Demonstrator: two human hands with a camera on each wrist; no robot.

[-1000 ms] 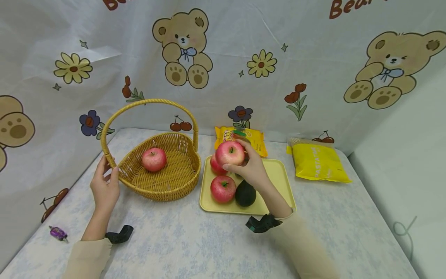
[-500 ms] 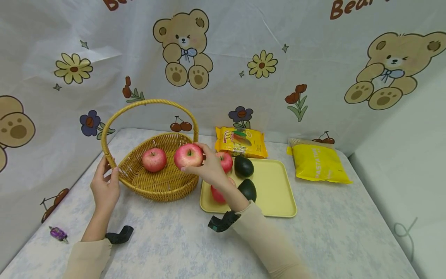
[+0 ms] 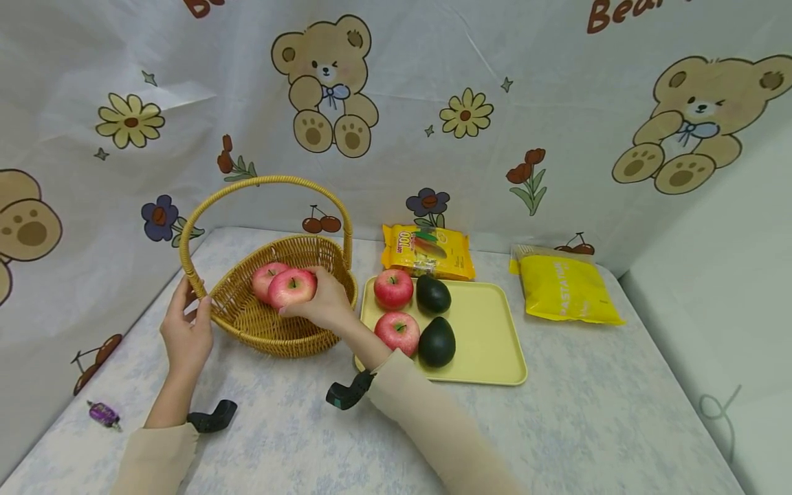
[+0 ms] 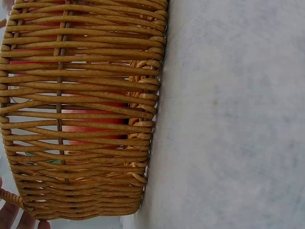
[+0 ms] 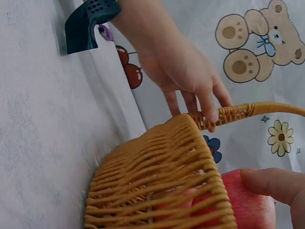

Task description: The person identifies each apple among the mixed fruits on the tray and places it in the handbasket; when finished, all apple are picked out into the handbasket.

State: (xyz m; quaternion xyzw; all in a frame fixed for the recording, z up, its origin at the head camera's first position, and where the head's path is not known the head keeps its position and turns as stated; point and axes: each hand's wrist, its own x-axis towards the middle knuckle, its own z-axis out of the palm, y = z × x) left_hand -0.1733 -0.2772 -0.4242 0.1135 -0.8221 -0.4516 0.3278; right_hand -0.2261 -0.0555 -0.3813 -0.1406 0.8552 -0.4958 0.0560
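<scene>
In the head view my right hand (image 3: 326, 302) holds a red apple (image 3: 292, 289) within the wicker basket (image 3: 291, 344), thumb on its near side. Just behind it, partly covered, lies another apple (image 3: 262, 278). At the basket's left side my left hand (image 3: 188, 335) grips the foot of the arched handle (image 3: 185, 253). The right wrist view shows those left fingers (image 5: 208, 102) around the handle, and my right thumb (image 5: 267, 183) pressed on the held apple (image 5: 245, 205). Through the weave in the left wrist view, red apple skin (image 4: 93, 125) is visible.
Right of the basket, a pale yellow tray (image 3: 489, 333) carries two apples (image 3: 393, 289) and two dark green avocados (image 3: 436, 342). Behind it lies an orange-yellow packet (image 3: 427, 251); a yellow pasta bag (image 3: 563, 287) lies farther right. A purple wrapped candy (image 3: 104, 415) is at left.
My right hand has carried the apple leftward from above the tray into the basket, beside the other apple. My left hand has stayed on the handle.
</scene>
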